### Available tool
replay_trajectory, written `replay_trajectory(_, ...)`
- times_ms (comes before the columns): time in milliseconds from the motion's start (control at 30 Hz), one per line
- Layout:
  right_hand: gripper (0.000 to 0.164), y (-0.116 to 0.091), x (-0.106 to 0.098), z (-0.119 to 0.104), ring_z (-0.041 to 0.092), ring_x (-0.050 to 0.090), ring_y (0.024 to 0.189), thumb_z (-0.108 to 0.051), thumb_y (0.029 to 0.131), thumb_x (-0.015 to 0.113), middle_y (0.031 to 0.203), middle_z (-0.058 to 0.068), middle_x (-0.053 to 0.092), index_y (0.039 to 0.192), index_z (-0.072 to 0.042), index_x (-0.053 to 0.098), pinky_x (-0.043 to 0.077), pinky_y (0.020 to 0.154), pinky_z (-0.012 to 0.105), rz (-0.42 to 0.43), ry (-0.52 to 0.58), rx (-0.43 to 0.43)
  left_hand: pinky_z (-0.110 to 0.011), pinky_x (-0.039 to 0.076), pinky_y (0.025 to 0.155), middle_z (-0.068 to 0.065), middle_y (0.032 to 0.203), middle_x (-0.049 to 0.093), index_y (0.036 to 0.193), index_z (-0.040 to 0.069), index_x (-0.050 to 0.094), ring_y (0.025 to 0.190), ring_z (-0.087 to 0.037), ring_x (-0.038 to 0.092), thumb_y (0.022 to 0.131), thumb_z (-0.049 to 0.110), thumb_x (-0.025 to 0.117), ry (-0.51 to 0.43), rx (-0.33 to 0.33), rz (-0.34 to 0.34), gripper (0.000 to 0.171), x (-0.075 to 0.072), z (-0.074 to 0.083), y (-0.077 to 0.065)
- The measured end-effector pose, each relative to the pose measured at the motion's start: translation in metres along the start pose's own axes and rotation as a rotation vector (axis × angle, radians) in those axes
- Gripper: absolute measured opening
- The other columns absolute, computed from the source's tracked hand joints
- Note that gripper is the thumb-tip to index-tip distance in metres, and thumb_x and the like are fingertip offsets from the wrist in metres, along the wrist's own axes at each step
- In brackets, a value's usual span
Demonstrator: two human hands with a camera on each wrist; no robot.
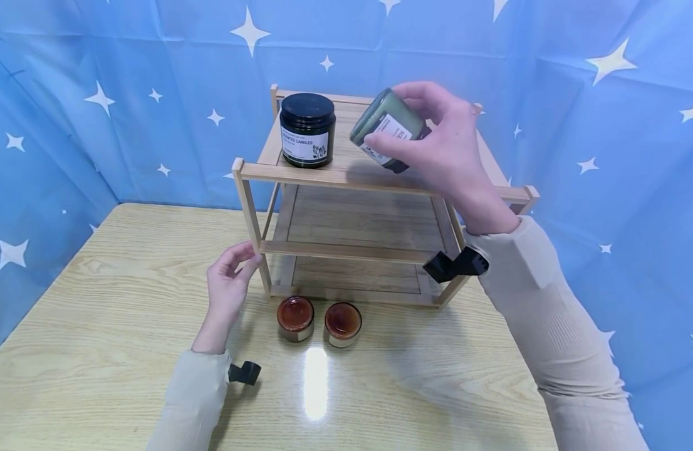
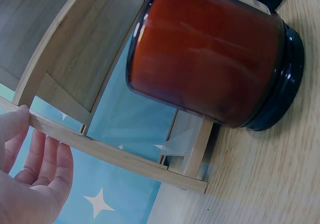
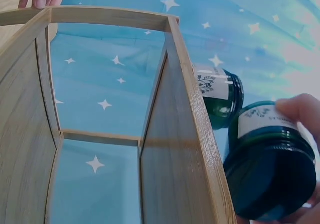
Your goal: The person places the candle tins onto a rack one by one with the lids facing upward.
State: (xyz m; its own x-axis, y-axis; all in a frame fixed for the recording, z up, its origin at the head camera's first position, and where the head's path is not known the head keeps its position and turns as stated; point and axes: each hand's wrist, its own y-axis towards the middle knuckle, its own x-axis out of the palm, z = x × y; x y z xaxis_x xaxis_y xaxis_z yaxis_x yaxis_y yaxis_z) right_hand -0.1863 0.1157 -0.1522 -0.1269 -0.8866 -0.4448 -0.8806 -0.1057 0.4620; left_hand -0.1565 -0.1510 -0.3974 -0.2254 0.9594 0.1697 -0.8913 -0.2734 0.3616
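Note:
My right hand (image 1: 445, 134) grips a green scented candle jar (image 1: 387, 128) above the top board of a wooden shelf rack (image 1: 352, 252). This jar is tilted, its dark lid (image 3: 272, 184) turned downward. Left of it, a second green candle jar (image 1: 307, 131) with a black lid stands upright on the top board. My left hand (image 1: 229, 279) holds the rack's front left post (image 2: 100, 146) between thumb and fingers. Two amber candle jars, a left one (image 1: 295, 314) and a right one (image 1: 343, 321), stand lid-down on the table before the rack.
The rack has lower boards (image 1: 358, 216) beneath the top one, with rails along the front. It stands on a light wood-grain table (image 1: 126, 300). Behind it hangs a blue curtain (image 1: 171, 94) with white stars.

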Motion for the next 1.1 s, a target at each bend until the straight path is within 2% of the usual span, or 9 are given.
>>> replay_trajectory(133, 0.048, -0.0001, 0.0000, -0.0009, 0.016, 0.055, 0.084, -0.017, 0.073, 0.080, 0.109, 0.003, 0.061, 0.117, -0.015, 0.063, 0.052, 0.060, 0.023, -0.017, 0.014, 0.016, -0.020, 0.053, 0.081, 0.011, 0.091, 0.066, 0.102, 0.000, 0.066, 0.087, -0.006, 0.061, 0.083, -0.015, 0.059, 0.003, -0.001, 0.001, 0.025, 0.0001, 0.0001, -0.0001)
replay_trajectory(433, 0.052, 0.0006, -0.0020, -0.0018, 0.014, 0.055, 0.086, -0.021, 0.075, 0.078, 0.112, 0.003, 0.059, 0.124, -0.018, 0.060, 0.051, 0.063, 0.019, -0.040, -0.032, 0.039, -0.020, 0.053, 0.080, 0.011, 0.092, 0.066, 0.100, 0.006, 0.067, 0.088, -0.006, 0.061, 0.083, -0.014, 0.060, -0.007, -0.005, 0.006, 0.028, 0.0005, 0.0006, -0.0003)
replay_trajectory(767, 0.048, -0.0004, -0.0035, -0.0007, 0.016, 0.056, 0.080, -0.022, 0.080, 0.072, 0.107, 0.006, 0.060, 0.127, -0.016, 0.059, 0.051, 0.057, 0.019, -0.044, -0.035, -0.067, -0.019, 0.053, 0.081, 0.011, 0.092, 0.065, 0.102, 0.000, 0.065, 0.089, -0.007, 0.060, 0.084, -0.013, 0.060, 0.006, -0.007, 0.003, 0.023, 0.0006, 0.0010, 0.0000)
replay_trajectory(933, 0.051, -0.0003, -0.0040, -0.0021, 0.017, 0.055, 0.080, -0.018, 0.075, 0.078, 0.109, 0.007, 0.061, 0.121, -0.013, 0.057, 0.050, 0.058, 0.020, -0.004, -0.017, -0.060, -0.019, 0.053, 0.081, 0.012, 0.091, 0.066, 0.103, -0.006, 0.063, 0.089, -0.007, 0.060, 0.084, -0.013, 0.060, 0.015, -0.003, 0.001, 0.021, 0.0005, 0.0005, 0.0003)
replay_trajectory(1100, 0.046, 0.0009, -0.0052, -0.0032, 0.017, 0.057, 0.084, -0.011, 0.067, 0.083, 0.105, 0.004, 0.061, 0.107, -0.011, 0.060, 0.052, 0.063, 0.021, 0.035, 0.036, -0.048, -0.019, 0.053, 0.081, 0.012, 0.089, 0.066, 0.102, -0.001, 0.065, 0.088, -0.006, 0.061, 0.084, -0.012, 0.060, 0.019, -0.007, 0.004, 0.022, 0.0002, 0.0003, 0.0001)
